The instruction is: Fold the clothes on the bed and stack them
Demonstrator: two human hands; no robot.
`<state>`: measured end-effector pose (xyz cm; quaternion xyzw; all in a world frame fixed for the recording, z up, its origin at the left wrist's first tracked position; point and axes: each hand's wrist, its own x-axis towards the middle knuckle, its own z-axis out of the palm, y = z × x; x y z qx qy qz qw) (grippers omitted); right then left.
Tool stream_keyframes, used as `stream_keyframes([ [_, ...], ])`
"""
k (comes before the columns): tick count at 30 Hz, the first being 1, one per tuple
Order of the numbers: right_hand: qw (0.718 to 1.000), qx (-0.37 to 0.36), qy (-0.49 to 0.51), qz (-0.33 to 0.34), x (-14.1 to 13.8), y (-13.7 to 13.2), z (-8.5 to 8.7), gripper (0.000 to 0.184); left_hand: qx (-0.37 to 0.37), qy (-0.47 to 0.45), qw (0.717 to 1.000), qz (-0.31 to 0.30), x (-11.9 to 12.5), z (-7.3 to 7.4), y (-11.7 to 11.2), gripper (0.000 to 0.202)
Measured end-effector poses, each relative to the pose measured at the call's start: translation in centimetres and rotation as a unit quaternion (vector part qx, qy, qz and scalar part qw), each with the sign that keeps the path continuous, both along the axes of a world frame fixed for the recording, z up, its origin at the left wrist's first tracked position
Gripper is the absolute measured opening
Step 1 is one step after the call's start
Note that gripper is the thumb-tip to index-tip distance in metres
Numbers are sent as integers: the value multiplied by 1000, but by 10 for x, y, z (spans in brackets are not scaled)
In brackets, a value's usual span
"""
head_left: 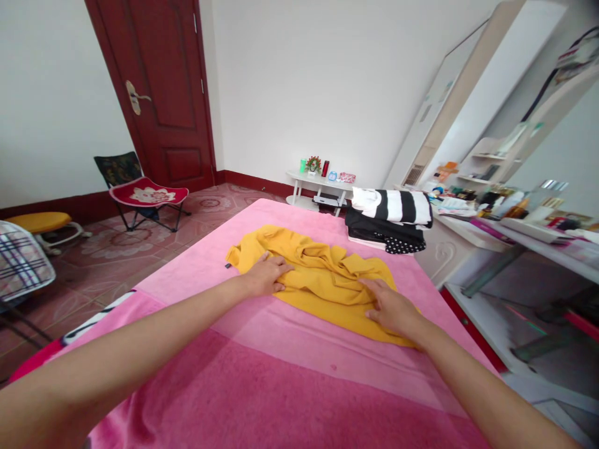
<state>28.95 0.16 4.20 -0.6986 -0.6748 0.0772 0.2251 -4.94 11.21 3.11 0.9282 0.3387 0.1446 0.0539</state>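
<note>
A mustard-yellow garment (322,274) lies crumpled across the pink bed cover (281,337); its exact kind cannot be made out. A small dark tag shows at its left end. My left hand (269,274) rests on the left part of the cloth, fingers stretched forward and thumb apart. On the right part lies my right hand (393,305), its fingers extended and thumb spread toward the near edge. Both palms face down, and neither hand has visibly closed on the fabric. The garment's folds bunch up mostly along its far side.
Folded clothes (386,218), striped and black, are stacked at the bed's far right corner. A cluttered dressing table (461,231) stands to the right. Beyond the bed is a low white table (322,181). A folding chair (150,190) and a yellow stool (42,221) stand left.
</note>
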Motion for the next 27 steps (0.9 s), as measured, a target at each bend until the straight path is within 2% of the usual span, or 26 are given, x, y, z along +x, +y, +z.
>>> stream_keyframes([
  [2,997,-24,-74,23,-12,1,-8,36,-12,7,1000,-17,5,3,-4,39],
  [4,992,-56,-109,31,-18,1,-7,19,-24,2,999,-45,7,9,-16,29],
  [6,990,-110,-85,30,-19,3,7,12,-47,-5,996,-75,6,19,-31,29],
  [9,960,-267,62,56,-11,9,45,12,-152,6,980,-125,1,44,-48,23],
  [10,946,-291,128,65,-6,11,60,9,-214,12,966,-144,-2,56,-50,19],
  [11,938,-279,195,69,-2,12,73,6,-285,12,945,-160,-4,68,-52,15],
  [13,931,-168,317,62,6,10,93,12,-427,-25,887,-175,-8,92,-55,11],
  [15,913,-76,397,60,7,1,99,17,-539,-79,821,-171,-10,111,-66,16],
  [16,904,-81,414,67,4,-7,97,17,-579,-88,792,-170,-10,118,-75,18],
  [18,890,-194,400,105,-7,-25,86,18,-637,-42,745,-195,-7,122,-99,16],
  [20,863,-342,331,168,-22,-44,73,18,-643,44,722,-251,-4,119,-124,9],
  [22,833,-432,261,227,-35,-56,64,17,-613,108,720,-309,0,112,-136,15],
  [23,829,-444,239,242,-38,-58,62,18,-598,119,725,-320,0,109,-135,17],
  [24,837,-432,232,243,-38,-57,63,19,-585,111,740,-312,1,107,-128,17],
  [25,859,-395,238,225,-36,-53,65,20,-572,82,765,-282,0,106,-116,14],
  [27,921,-246,267,139,-27,-38,72,24,-509,-30,845,-161,-3,104,-79,13],
])
